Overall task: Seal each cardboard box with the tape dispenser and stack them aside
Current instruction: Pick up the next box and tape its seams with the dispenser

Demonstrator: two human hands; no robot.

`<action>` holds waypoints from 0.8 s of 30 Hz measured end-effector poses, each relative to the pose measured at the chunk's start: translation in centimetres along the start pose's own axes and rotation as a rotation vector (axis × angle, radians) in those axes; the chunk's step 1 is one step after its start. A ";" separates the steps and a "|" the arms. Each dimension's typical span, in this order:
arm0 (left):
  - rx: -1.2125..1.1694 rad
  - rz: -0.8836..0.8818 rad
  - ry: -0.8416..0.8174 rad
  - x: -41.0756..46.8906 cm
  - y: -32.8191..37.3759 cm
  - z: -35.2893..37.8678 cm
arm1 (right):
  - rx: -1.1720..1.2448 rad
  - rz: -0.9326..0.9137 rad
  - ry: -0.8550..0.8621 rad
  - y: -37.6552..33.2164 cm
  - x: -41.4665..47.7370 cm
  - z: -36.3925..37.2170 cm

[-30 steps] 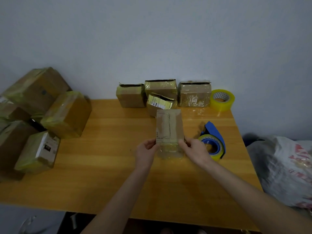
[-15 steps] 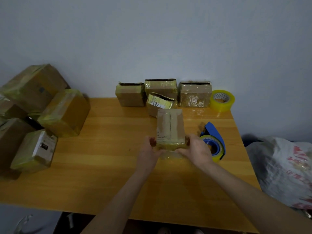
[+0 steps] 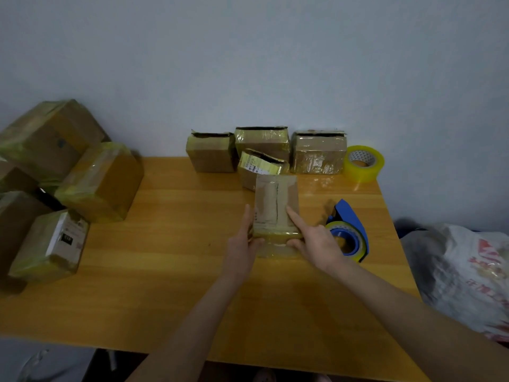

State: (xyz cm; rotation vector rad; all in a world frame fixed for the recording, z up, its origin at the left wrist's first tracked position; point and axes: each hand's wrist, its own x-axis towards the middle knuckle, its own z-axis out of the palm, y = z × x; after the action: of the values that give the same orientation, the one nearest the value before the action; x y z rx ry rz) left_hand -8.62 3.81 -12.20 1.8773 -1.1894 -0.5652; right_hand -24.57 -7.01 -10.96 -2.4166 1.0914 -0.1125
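A wooden surface (image 3: 165, 271) stands against a plain pale wall (image 3: 248, 64). At its far right corner, close to the wall, a loose roll of yellowish clear tape (image 3: 363, 164) lies tilted. Off the right edge and lower down sits a crumpled white plastic bag (image 3: 462, 274) with red print.

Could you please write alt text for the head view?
Two bare hands press a small taped cardboard box on a wooden table, left hand flat against its left side, right hand with index finger on top. A blue tape dispenser lies just right; unsealed boxes and a tape roll line the wall, sealed boxes piled left.
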 end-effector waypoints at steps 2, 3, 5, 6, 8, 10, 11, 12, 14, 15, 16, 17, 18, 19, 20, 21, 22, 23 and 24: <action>-0.030 0.000 -0.074 0.3 -0.4 -0.5 | 0.115 -0.018 -0.047 0.6 0.2 -0.5; 0.001 0.009 -0.096 0.4 -0.6 -0.7 | 0.151 -0.028 -0.063 0.8 0.3 -0.7; 0.093 0.014 -0.079 0.5 -1.0 -0.7 | 0.142 -0.047 -0.064 0.9 0.3 -0.9; 0.112 -0.008 -0.053 0.4 -1.1 -0.5 | 0.106 -0.052 -0.051 0.9 0.3 -0.8; 0.111 -0.045 -0.014 0.0 -1.1 -0.1 | 0.028 -0.046 -0.021 0.7 0.1 -0.4; 0.095 -0.038 -0.042 -0.2 -0.8 0.0 | 0.037 -0.045 -0.038 0.6 0.0 -0.4; 0.055 -0.039 -0.082 -0.2 -0.9 -0.1 | 0.077 -0.054 -0.071 0.7 -0.1 -0.6; 0.002 -0.050 -0.122 -0.2 -0.9 -0.4 | 0.129 -0.073 -0.115 1.0 -0.1 -1.0; -0.111 -0.096 -0.161 -0.2 -1.1 -1.1 | 0.215 -0.125 -0.202 1.6 0.0 -2.0; -0.167 -0.121 -0.159 -0.3 -1.2 -1.5 | 0.227 -0.144 -0.222 2.0 0.1 -2.4; -0.204 -0.136 -0.154 -0.3 -1.4 -1.7 | 0.219 -0.152 -0.223 2.3 0.2 -2.6; -0.220 -0.143 -0.153 -0.3 -1.6 -1.9 | 0.199 -0.151 -0.212 2.5 0.4 -2.7; -0.208 -0.146 -0.150 -0.3 -1.6 -2.0 | 0.177 -0.144 -0.199 2.5 0.6 -2.7; -0.185 -0.147 -0.142 -0.3 -1.6 -2.1 | 0.159 -0.134 -0.189 2.5 0.7 -2.6; -0.148 -0.138 -0.125 -0.3 -1.5 -2.1 | 0.142 -0.127 -0.180 2.3 0.7 -2.4; -0.119 -0.135 -0.101 -0.2 -1.4 -2.1 | 0.126 -0.128 -0.170 2.1 0.7 -2.2; -0.099 -0.134 -0.077 -0.1 -1.4 -1.9 | 0.112 -0.133 -0.157 2.1 0.7 -2.0; -0.092 -0.129 -0.055 -0.1 -1.5 -1.7 | 0.102 -0.139 -0.141 2.0 0.8 -2.0; -0.085 -0.116 -0.034 -0.2 -1.6 -1.5 | 0.095 -0.144 -0.125 2.0 0.8 -2.0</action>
State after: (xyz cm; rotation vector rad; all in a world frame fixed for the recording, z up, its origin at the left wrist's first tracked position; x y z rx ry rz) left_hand -6.78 4.90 -12.69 1.8787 -1.0667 -0.7031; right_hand -25.98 -9.51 -10.24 -2.3800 0.8375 -0.0586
